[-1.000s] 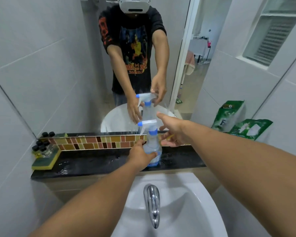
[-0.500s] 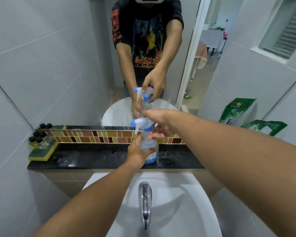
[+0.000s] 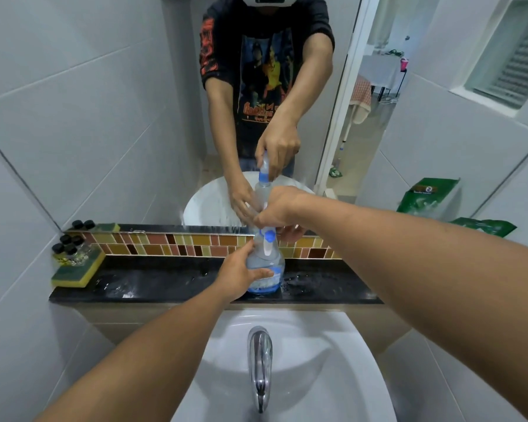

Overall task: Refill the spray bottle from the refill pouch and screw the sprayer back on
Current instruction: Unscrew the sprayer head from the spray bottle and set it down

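A clear spray bottle (image 3: 267, 263) with a blue base stands upright on the black wet ledge (image 3: 165, 284) behind the sink. My left hand (image 3: 238, 274) wraps around its lower body. My right hand (image 3: 279, 210) covers the white and blue sprayer head (image 3: 268, 237) from above, fingers closed around it. The trigger points toward me. The green refill pouch (image 3: 486, 227) lies at the far right of the ledge, partly cut off by my right arm; its mirror image stands above it.
A mirror above the tile strip (image 3: 171, 243) reflects me and the bottle. A yellow-green sponge (image 3: 75, 271) carrying several small black-capped bottles (image 3: 69, 248) sits at the ledge's left end. The white basin (image 3: 302, 376) and chrome tap (image 3: 260, 360) lie below.
My right hand has closed over the sprayer head, and the head has turned from pointing left to pointing toward me. My left hand stays on the bottle body.
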A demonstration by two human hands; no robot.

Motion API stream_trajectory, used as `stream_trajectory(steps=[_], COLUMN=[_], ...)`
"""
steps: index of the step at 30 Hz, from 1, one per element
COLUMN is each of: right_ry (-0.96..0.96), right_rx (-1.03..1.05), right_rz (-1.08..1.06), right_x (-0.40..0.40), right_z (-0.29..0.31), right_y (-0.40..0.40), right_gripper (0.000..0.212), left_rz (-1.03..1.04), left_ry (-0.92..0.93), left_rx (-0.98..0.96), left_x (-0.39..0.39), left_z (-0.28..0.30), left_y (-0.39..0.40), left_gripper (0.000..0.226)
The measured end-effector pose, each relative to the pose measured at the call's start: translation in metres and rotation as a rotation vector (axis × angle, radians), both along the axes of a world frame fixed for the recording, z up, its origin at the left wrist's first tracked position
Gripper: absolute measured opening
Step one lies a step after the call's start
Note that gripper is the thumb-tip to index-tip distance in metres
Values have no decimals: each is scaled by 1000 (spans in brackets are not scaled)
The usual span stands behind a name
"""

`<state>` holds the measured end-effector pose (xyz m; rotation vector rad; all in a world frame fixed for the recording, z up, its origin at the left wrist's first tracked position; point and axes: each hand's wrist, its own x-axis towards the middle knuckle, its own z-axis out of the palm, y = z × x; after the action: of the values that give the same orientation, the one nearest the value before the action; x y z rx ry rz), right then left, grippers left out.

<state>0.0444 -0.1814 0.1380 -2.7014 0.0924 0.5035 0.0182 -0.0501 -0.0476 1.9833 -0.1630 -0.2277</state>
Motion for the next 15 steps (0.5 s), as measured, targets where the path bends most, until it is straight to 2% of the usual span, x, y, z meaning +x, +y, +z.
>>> stream_trajectory(steps=[8, 15], right_ry=[-57, -150], right_rx=[-3, -155], right_rz=[-1, 205], right_x=[1, -5], right_z=[-8, -2], right_y=[-9, -16], right_gripper=[29, 35], left_rz=[-59, -102], left_ry=[-20, 9], left_rx=[40, 53], left_x=[8, 18], left_z=[-7, -15], left_y=[10, 15], left_gripper=[69, 70])
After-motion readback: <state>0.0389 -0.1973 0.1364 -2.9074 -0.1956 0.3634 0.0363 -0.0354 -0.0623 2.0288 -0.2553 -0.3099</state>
